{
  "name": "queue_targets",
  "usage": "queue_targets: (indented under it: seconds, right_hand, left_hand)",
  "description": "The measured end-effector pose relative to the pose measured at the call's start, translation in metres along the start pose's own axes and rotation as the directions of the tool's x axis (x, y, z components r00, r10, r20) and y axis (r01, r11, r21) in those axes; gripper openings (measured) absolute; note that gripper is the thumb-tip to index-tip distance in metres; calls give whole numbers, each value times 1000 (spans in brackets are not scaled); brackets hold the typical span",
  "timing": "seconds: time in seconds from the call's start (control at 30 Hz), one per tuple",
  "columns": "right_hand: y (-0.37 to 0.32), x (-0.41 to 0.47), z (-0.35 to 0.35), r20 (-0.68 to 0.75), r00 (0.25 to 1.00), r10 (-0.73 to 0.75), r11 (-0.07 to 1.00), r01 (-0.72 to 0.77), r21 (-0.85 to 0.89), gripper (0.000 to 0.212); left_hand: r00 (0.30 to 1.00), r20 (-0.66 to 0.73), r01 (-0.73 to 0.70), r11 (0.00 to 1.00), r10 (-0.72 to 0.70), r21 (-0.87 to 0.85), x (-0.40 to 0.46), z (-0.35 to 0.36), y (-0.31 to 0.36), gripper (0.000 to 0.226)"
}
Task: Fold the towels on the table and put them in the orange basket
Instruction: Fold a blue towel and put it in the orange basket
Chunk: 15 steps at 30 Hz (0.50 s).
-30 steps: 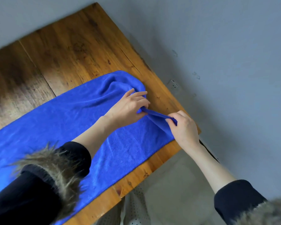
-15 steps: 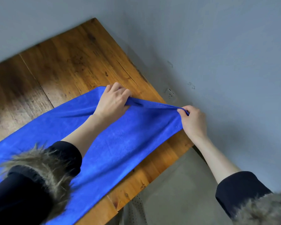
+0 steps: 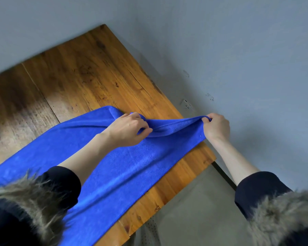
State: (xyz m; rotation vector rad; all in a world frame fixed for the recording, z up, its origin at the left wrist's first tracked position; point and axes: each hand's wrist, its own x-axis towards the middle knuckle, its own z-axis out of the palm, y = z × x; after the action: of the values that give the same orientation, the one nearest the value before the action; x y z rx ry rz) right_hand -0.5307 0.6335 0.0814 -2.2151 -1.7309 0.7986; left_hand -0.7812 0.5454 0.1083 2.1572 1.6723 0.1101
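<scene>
towel (image 3: 117, 162): blue, long, lies diagonally on the wooden table (image 3: 89, 73) from lower left of the frame up to centre right. Its far short edge is lifted off the wood and stretched between both hands.
left hand (image 3: 130, 129): at frame centre, fingers curled, pinching the far edge near its inner corner. A ridge of cloth bunches just under the fingertips — likely slack gathered by the pull.
right hand (image 3: 216, 127): centre right, out past the table's corner, fist closed on the other corner of that edge. Held outward, it looks meant to tension the hem so it stays straight.
why this hold: two corners of one short edge, taut between them — my read is setup for carrying that end over the rest of the towel for a first fold.
task state: no fold done yet; the towel is a single layer as far as I can see.
orange basket: not in frame, location unknown.
risk: the right corner hangs off the table edge, so the hem may skew if tension drops.
</scene>
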Motion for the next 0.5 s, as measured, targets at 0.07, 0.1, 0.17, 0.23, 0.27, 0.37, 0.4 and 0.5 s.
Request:
queue_targets:
  seconds: [0.07, 0.1, 0.17, 0.23, 0.27, 0.37, 0.4, 0.5]
  right_hand:
    - [2, -3, 4, 24, 1000, 9, 1000, -8, -4, 19]
    - [4, -4, 5, 30, 1000, 9, 1000, -8, -9, 19]
    - [6, -6, 7, 27, 1000, -4, 1000, 4, -23, 18]
    - [9, -7, 7, 23, 999, -25, 999, 26, -40, 17]
    - [10, -8, 8, 32, 999, -33, 998, 34, -47, 16]
    - [14, -12, 9, 103, 994, -22, 998, 28, -55, 17]
    - [15, -12, 9, 119, 993, -15, 999, 21, -50, 17]
    - [13, -6, -1, 98, 995, 32, 999, -33, 4, 20]
  left_hand:
    - [998, 60, 1, 995, -7, 98, 1, 0, 1, 35]
    - [994, 109, -4, 986, -14, 169, 2, 1, 0, 31]
    - [978, 201, -3, 948, -64, 319, 3, 1, -5, 21]
    - [961, 228, 49, 913, -153, 405, 3, 3, -8, 19]
    - [960, 200, 93, 895, -197, 435, 3, 3, -9, 19]
    - [972, -12, 212, 853, -235, 476, 3, -2, -6, 9]
    - [971, -94, 240, 853, -222, 464, 3, -7, -5, 5]
    - [946, -283, 278, 844, -157, 459, 12, -23, -3, 8]
